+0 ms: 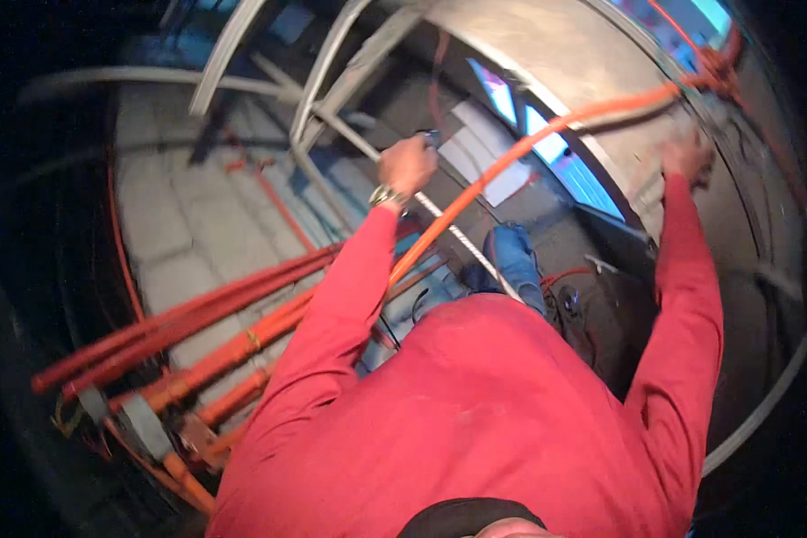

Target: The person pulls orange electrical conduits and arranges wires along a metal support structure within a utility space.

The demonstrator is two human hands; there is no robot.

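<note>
My left hand point(408, 164), with a watch point(388, 195) on its wrist, is closed in front of a pale metal frame. A small dark object point(431, 138) sticks out at its fingers; its kind is unclear. A white flecked rope point(466, 240) runs from beside this hand down to my waist; whether the fingers grip it is hidden. My right hand point(688, 158) is smeared by motion against a beige panel point(556, 45), and its fingers do not show clearly. Between my arms a thick orange rope or hose point(511, 160) slants up to an orange knot point(717, 73) near the right hand.
Red and orange pipes point(206, 305) lie at the lower left. Pale metal tubes point(327, 67) stand at the upper left, over a block-patterned surface point(157, 197). White sheets point(484, 152) and a bright blue opening point(574, 170) are ahead. Red cord point(560, 276) lies near my jeans point(513, 260).
</note>
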